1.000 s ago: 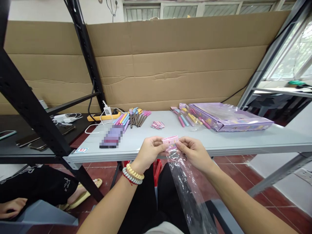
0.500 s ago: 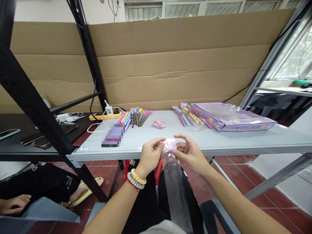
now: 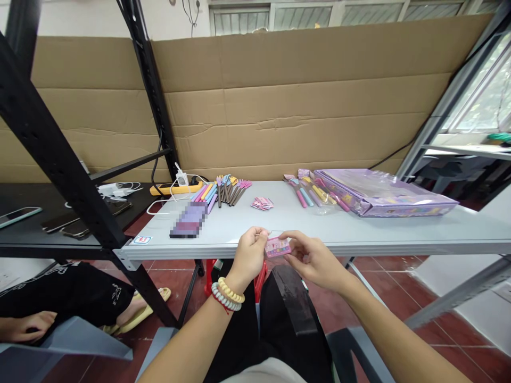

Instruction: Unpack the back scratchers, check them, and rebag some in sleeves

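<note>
Just off the table's front edge, over my lap, both hands hold a small pink printed card (image 3: 277, 247). My left hand (image 3: 252, 252) pinches its left end between thumb and fingers. My right hand (image 3: 313, 258) grips the right end, fingers curled. A bit of clear plastic shows above the card's top edge. Over my thigh lies a long, see-through plastic strip (image 3: 295, 300); whether it joins the card is hidden. Beyond my hands, a small pile of pink cards (image 3: 262, 203) rests on the table (image 3: 231, 229).
Loose pastel handles (image 3: 204, 192) and coloured-tip forks (image 3: 231, 190) lie at the back left, beside a pixelated purple item (image 3: 188, 219) and yellow power strip (image 3: 175, 189). Bagged utensils (image 3: 315, 192) and a flat purple box (image 3: 383, 194) sit right. Another person's hand (image 3: 34, 325) is lower left.
The card has turned to show its printed picture side and sits slightly lower. The clear plastic that hung from it down my lap now shows shorter. My right hand has shifted its grip.
</note>
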